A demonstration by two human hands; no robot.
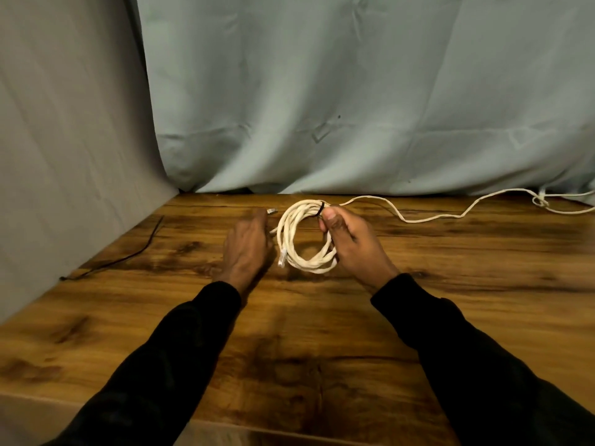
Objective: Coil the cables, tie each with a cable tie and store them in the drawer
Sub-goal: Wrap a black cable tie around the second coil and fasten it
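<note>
I see dim warm light, soft shadows under both sleeves on the table. Left hand slightly motion-blurred. Wide-angle bending at frame edges, no glare.

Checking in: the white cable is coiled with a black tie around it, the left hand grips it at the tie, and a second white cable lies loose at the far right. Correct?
Not quite: the head view shows the right hand pinching the coiled white cable at the black tie, not the left hand, which sits beside the coil. The second white cable does lie loose at the far right.
</note>
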